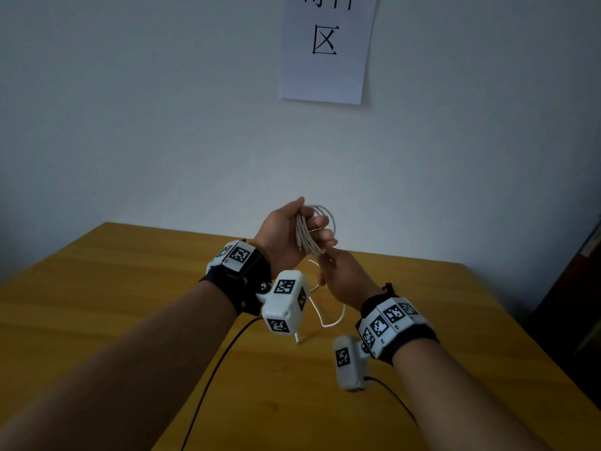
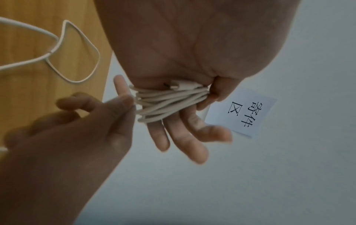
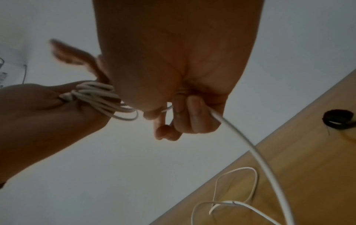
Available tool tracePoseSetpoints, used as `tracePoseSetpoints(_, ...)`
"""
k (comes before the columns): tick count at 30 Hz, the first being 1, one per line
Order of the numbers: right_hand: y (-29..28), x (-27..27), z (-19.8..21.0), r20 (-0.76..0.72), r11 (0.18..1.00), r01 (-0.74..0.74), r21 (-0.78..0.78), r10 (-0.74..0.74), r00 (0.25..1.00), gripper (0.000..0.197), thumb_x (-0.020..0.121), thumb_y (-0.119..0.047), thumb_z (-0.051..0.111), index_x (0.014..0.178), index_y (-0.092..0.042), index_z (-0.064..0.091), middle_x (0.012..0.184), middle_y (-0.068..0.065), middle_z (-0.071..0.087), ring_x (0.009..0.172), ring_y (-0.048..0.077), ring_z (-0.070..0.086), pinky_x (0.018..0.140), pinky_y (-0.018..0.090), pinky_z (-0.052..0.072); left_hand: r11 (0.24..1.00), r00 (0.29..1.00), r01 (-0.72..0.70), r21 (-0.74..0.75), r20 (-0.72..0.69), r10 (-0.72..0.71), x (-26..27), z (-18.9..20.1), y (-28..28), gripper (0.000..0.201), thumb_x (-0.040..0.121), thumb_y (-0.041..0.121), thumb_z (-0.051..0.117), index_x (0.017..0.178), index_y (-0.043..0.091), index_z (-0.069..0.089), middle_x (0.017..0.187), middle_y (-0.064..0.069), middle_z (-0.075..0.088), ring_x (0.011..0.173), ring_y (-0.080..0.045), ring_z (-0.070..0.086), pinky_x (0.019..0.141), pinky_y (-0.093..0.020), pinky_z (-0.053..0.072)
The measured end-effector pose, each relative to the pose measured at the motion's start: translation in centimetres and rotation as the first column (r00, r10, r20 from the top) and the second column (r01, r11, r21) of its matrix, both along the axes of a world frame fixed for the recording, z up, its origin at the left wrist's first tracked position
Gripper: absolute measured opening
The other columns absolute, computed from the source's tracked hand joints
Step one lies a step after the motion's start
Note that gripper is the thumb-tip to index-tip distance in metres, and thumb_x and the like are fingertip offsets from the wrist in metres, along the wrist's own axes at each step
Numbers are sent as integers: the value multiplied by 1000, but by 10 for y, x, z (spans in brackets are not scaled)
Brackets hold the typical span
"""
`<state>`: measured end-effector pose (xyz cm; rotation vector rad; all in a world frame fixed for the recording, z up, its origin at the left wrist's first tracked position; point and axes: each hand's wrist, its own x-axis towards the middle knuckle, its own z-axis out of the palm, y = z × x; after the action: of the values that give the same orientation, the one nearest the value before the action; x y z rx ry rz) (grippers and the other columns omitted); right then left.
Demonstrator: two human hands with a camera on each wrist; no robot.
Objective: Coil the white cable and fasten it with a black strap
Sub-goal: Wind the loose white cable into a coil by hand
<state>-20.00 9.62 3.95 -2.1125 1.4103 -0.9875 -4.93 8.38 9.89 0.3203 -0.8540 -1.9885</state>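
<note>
My left hand is raised above the table with the white cable wound in several loops round its fingers; the thumb pins the loops and a plug end against the palm. Just below it, my right hand grips the cable's loose run, fingers curled round it. From there the white cable drops to loose bends on the table. The black strap lies curled on the table and shows only in the right wrist view.
The wooden table stands against a pale wall bearing a printed paper sheet. Black cords run from the wrist cameras across the table toward me. Dark furniture stands at the right edge.
</note>
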Motion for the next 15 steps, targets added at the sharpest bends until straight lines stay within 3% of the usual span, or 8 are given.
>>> tracePoseSetpoints(2,-1,3,-5,-31,999,-44,-26,43,999,32,110,-31,39,93,-19,64,61,-5,58,50,-2,55,58,20,43,999,999,-48,-25,-11,48,0,4,3,43,101,38,32,66,15,42,83,-18,72,77,-38,70,83,-45,52)
tracePoseSetpoints(6,0,10,-4,-99,995,-85,44,89,991,32,108,-27,41,78,-23,52,65,-1,61,57,8,57,66,32,47,997,995,-66,-47,66,69,1,6,5,39,98,44,34,68,19,34,129,-30,59,120,-42,58,115,-47,29)
tracePoseSetpoints(8,3,14,2,-117,989,-75,125,90,989,29,107,-28,39,88,-16,57,71,4,66,61,11,59,68,34,46,993,983,-107,-54,142,114,1,4,3,32,96,46,37,82,18,43,128,-30,60,121,-39,58,117,-45,25)
tracePoseSetpoints(9,5,15,5,-126,985,-54,162,75,989,30,107,-29,38,92,-13,59,73,4,69,60,10,58,68,33,45,988,971,-135,-79,190,148,1,2,2,36,96,46,38,107,14,48,126,-29,62,120,-37,59,118,-44,24)
tracePoseSetpoints(10,8,16,8,-137,981,-34,190,61,989,32,107,-31,37,94,-13,60,74,4,70,57,6,57,67,32,43,981,951,-161,-106,250,183,0,0,1,58,95,47,39,138,9,34,124,-27,64,120,-35,60,118,-43,23)
tracePoseSetpoints(11,11,16,11,-146,978,-23,209,54,988,33,107,-32,37,93,-14,61,72,4,72,53,2,56,66,31,42,971,924,-195,-137,307,229,-1,-2,1,74,96,47,39,151,7,11,123,-26,65,120,-33,60,118,-44,23)
tracePoseSetpoints(12,14,15,13,-150,976,-24,216,57,987,34,106,-33,38,89,-16,61,70,4,72,49,-2,55,65,30,41,958,887,-227,-175,369,278,-2,-3,1,76,97,47,39,151,6,5,122,-24,66,119,-33,60,117,-45,23)
tracePoseSetpoints(15,17,13,14,-152,973,-39,225,75,986,34,105,-34,46,76,-25,61,66,4,74,42,-8,55,64,28,41,879,667,-262,-399,584,463,-3,-9,-2,72,96,51,35,140,-6,34,113,-18,72,109,-28,66,112,-51,28)
